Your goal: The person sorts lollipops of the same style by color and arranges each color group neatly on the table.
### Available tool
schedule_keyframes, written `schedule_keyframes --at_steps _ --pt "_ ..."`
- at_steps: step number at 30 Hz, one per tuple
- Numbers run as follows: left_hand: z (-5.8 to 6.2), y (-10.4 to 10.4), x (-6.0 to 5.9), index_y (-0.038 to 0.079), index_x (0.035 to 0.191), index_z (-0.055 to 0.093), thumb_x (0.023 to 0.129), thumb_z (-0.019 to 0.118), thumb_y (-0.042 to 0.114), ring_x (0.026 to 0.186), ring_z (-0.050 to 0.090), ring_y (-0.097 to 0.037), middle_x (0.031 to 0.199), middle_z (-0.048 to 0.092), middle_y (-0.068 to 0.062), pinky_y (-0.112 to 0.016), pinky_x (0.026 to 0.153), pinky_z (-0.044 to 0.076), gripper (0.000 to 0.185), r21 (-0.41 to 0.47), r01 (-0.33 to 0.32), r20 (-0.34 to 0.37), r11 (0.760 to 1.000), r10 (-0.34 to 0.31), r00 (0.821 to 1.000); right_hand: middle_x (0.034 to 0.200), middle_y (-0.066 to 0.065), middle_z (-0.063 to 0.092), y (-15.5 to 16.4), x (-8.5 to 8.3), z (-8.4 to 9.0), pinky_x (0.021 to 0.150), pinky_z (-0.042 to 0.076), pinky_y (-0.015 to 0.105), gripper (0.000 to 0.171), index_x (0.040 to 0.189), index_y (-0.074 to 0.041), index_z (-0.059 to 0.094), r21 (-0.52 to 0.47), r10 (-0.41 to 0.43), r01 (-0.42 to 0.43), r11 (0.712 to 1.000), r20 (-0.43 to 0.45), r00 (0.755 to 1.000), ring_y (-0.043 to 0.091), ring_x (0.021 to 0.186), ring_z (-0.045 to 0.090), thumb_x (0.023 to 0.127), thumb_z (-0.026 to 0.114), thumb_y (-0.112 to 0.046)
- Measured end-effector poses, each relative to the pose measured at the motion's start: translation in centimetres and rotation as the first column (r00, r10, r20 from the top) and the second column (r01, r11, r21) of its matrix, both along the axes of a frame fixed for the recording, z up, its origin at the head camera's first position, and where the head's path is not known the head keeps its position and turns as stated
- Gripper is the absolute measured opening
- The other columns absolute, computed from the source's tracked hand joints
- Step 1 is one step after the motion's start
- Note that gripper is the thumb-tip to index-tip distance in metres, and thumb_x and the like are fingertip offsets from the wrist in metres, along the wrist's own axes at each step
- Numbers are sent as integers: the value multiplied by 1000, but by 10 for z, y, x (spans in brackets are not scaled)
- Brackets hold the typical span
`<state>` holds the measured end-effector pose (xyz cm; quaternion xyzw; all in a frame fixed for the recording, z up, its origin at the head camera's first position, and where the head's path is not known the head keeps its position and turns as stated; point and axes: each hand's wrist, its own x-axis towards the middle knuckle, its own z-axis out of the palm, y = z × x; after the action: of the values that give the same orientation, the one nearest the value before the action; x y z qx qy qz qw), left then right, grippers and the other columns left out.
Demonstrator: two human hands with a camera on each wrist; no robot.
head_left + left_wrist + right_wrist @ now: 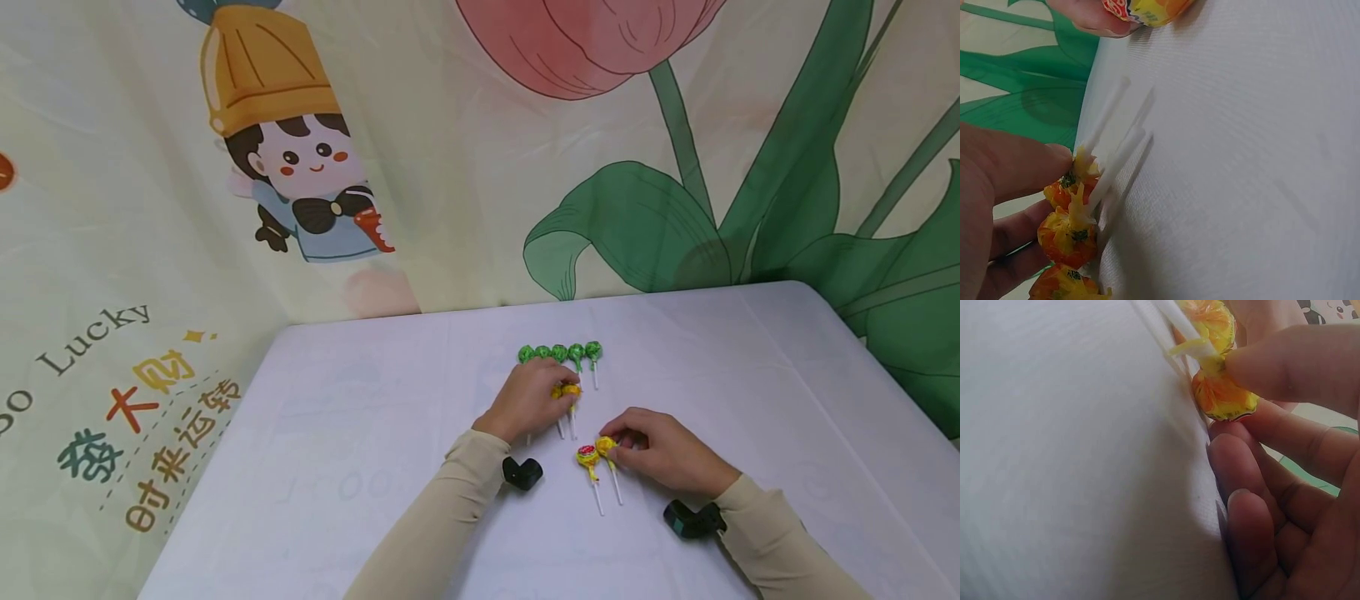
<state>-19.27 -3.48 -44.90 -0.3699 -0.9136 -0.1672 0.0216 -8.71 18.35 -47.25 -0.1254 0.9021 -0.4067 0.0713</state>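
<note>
My left hand (531, 400) pinches a yellow-orange lollipop (1079, 184) by its wrapped head, thumb on one side and fingers behind. Two similar lollipops (1066, 240) lie beside it in a row, partly hidden by the hand in the head view. To the right and nearer, my right hand (667, 446) holds a yellow lollipop (1225, 397) between thumb and index finger. Another yellow lollipop (587, 456), with a red patch on top, lies just left of it. Both sticks point toward the near side of the table.
Several green lollipops (593, 350) lie in a row beyond my left hand, some partly covered by it. All rest on a white-covered table (375, 417). A printed curtain (465, 192) hangs behind the table's far edge.
</note>
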Motion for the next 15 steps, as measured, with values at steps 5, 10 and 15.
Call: schedule_keyframes --at_steps 5,10,15 --pt "0 0 0 20 116 75 95 70 31 106 59 -15 112 68 5 -32 95 47 24 -5 1 0 1000 -1 1000 96 -9 61 1 0 -1 72 47 25 20 112 -22 70 -1 3 -3 1000 -1 1000 15 86 55 92 73 -23" --pt "0 1 0 21 118 74 95 70 30 108 58 -15 114 68 5 -33 96 46 25 -9 -3 -1 1000 3 1000 95 -9 61 1 -1 -2 72 48 25 20 112 -22 70 -1 5 -5 1000 -6 1000 15 86 55 92 73 -23" --pt "-2 2 -1 21 119 74 95 69 31 105 57 -15 112 68 5 -33 93 46 26 -7 -13 -20 1000 13 1000 96 -9 61 1 -2 -3 72 48 25 20 112 -23 70 -2 7 -7 1000 -11 1000 14 85 55 92 73 -25"
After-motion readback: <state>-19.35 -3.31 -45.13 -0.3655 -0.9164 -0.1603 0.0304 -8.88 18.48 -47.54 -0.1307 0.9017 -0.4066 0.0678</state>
